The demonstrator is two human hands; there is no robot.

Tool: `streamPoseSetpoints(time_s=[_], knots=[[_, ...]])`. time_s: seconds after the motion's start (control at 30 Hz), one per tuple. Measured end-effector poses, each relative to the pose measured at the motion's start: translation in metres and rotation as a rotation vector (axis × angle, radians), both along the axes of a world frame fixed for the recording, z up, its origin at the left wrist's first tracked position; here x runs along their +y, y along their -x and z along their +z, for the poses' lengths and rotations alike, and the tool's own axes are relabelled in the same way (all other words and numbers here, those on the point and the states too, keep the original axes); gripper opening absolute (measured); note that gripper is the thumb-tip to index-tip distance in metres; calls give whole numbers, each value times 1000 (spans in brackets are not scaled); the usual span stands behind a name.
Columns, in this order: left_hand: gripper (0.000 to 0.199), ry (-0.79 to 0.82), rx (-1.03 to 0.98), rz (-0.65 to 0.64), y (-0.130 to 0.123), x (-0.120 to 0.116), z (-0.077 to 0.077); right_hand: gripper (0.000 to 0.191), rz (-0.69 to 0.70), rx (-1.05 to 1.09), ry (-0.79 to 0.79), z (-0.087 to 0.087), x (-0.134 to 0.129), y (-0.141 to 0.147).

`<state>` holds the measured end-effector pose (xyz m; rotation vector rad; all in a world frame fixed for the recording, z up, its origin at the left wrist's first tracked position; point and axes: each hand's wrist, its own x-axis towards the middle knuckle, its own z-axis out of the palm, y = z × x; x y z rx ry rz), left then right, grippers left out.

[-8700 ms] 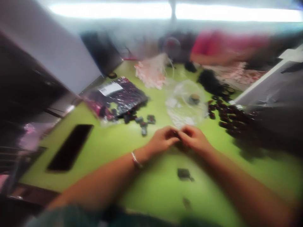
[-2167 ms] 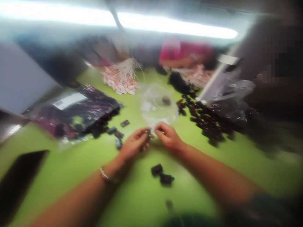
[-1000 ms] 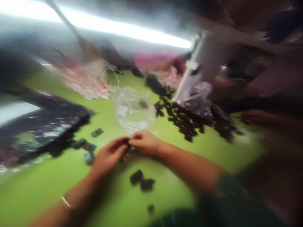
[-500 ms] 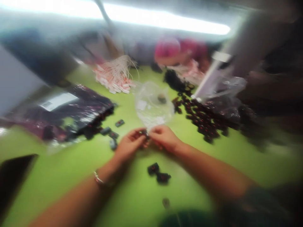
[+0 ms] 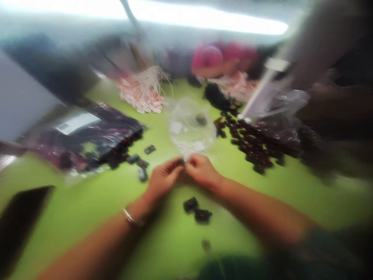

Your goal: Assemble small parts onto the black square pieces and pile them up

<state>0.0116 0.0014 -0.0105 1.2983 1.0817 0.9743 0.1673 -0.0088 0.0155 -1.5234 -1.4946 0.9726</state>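
Note:
My left hand [image 5: 165, 177] and my right hand [image 5: 202, 169] meet fingertip to fingertip over the green table, just in front of a clear plastic bag [image 5: 190, 134]. The left fingers are pinched on a small dark part, of which only a sliver shows. My right thumb and fingers are also pressed together; whatever they grip is hidden. Below the hands lie two black plastic pieces [image 5: 202, 216] with red marks. Several grey-black pieces [image 5: 142, 163] rest left of my left hand.
A large plastic bag of dark parts [image 5: 110, 136] with a white label lies at left. Many black pieces [image 5: 256, 149] are heaped at right, near a white post [image 5: 259, 93]. Pink-white tags with strings [image 5: 145, 93] sit at the back. A dark flat object [image 5: 25, 217] is at left front.
The hands have drawn closer together, and the small dark part is more covered by the fingers. The whole view has shifted slightly. The pieces on the table look unmoved.

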Motion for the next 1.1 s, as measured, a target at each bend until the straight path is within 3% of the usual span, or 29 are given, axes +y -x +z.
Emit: streamPoseSetpoints(time_s=[0.07,0.2,0.3,0.53,0.67,0.77,0.97,1.1], knots=[[44,34,-9,-17,0,0,2,15,9,26,12,1,-2,0],[47,124,-108,-61,1,3,6,14,79,298,200,9,-5,-3],[46,119,-126,-91,2,6,4,17,114,387,225,13,-6,-6],[41,19,28,-102,5,4,1,14,101,241,218,8,-1,-6],[39,-73,119,-55,5,0,3,17,54,17,32,0,0,-3],[38,-53,54,-30,3,0,2,18,40,-56,-96,-4,0,-1],[41,130,-184,-108,0,4,4,18,111,324,204,7,-4,-4],[39,124,-217,-113,1,4,3,16,125,316,191,12,-4,-6]])
